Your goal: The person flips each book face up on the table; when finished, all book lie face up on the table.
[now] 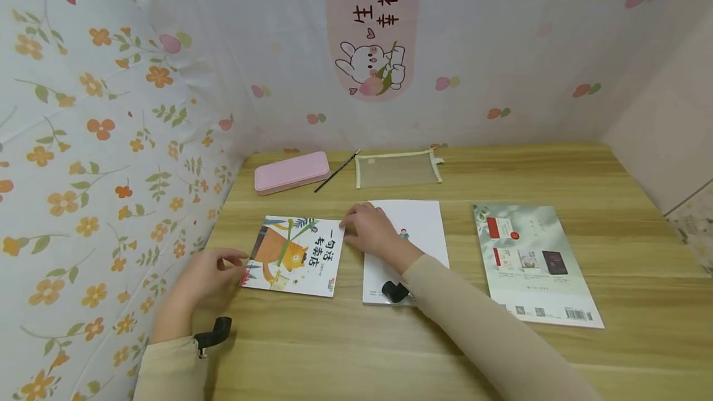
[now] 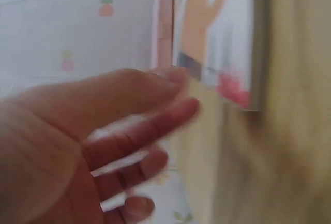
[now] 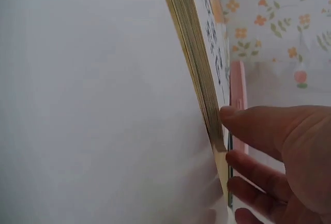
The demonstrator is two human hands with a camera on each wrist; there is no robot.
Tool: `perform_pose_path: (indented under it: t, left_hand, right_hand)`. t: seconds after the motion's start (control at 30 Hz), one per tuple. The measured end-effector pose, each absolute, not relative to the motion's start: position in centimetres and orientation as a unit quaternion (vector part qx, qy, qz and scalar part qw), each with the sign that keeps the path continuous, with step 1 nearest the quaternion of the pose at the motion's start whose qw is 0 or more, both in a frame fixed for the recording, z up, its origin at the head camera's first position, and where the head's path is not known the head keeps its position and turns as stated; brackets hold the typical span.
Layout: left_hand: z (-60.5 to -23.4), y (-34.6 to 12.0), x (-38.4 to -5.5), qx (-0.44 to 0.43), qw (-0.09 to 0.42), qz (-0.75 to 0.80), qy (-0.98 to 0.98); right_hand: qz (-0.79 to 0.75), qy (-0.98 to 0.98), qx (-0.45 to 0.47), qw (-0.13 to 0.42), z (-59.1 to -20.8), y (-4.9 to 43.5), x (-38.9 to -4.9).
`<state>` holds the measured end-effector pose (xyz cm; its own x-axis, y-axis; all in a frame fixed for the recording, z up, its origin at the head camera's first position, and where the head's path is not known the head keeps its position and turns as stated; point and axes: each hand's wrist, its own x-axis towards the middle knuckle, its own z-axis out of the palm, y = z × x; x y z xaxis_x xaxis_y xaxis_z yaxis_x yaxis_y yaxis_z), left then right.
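Note:
A picture book (image 1: 295,255) with an orange cat-like animal on its cover lies on the wooden table, left of centre. My left hand (image 1: 214,274) is by its left edge, thumb and fingers parted and loosely bent. In the left wrist view a strip of table shows between those fingertips and the book's corner. At the top right corner is my right hand (image 1: 374,231), its thumb (image 3: 248,123) right at the edge and its fingers loosely bent beyond the corner. A white book (image 1: 405,215) lies under my right wrist and forearm, partly hidden.
Behind the books are a pink pencil case (image 1: 292,172), a dark pencil (image 1: 337,171) and a mesh zip pouch (image 1: 398,170). A pale green book (image 1: 535,265) lies to the right. Floral cloth (image 1: 100,172) hangs along the table's left side; more cloth covers the back.

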<state>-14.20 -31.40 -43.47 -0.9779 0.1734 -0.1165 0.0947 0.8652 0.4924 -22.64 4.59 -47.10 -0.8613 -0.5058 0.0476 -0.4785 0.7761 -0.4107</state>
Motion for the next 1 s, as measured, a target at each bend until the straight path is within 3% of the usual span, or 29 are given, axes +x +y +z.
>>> perform_pose_path:
  t: [0.17, 0.5, 1.0]
  left_hand:
    - [-42.9, -31.2, -16.3, 0.111, 0.048, 0.256, 0.959]
    - [-43.7, -30.6, -20.7, 0.117, 0.091, 0.260, 0.954]
    - [-44.9, -29.6, -23.1, 0.167, 0.070, 0.248, 0.952]
  right_hand:
    - [-0.209, 0.944, -0.256, 0.019, -47.3, 4.8, -20.8]
    - [-0.236, 0.934, -0.268, 0.016, -46.6, 4.6, -18.4]
    - [-0.229, 0.923, -0.306, 0.048, -46.7, 4.4, -15.8]
